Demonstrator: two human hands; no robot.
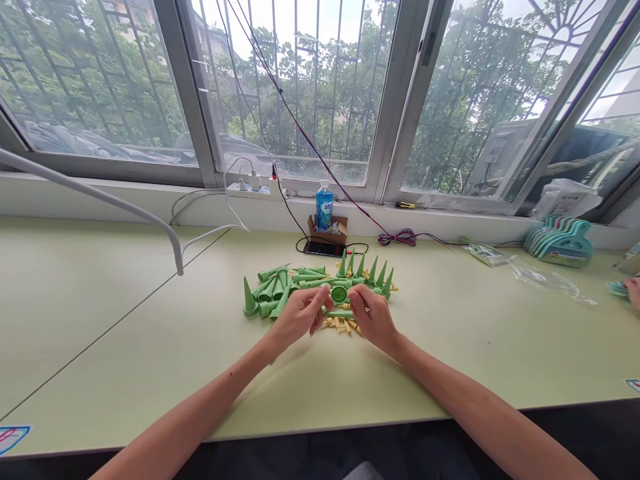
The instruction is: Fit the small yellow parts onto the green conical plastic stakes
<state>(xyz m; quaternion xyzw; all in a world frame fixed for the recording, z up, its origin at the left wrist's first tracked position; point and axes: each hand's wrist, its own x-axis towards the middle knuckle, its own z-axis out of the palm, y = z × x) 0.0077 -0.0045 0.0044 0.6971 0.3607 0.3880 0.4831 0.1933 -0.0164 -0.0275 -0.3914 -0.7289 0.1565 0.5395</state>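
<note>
Between my hands a green plastic cone is turned with its round open end toward me. My left hand is closed, its thumb and fingers at the left edge of that cone. On the other side my right hand is pinched close to the cone's right edge; what its fingertips hold is hidden. Behind and left of my hands lies a pile of green cones. Several upright green cones stand at the right. Small yellow plastic pieces lie on the table just below the held cone.
A blue bottle stands in a small cardboard box behind the pile, with a dark phone before it. Cables run along the sill. Teal plastic items and another person's hand are at the right.
</note>
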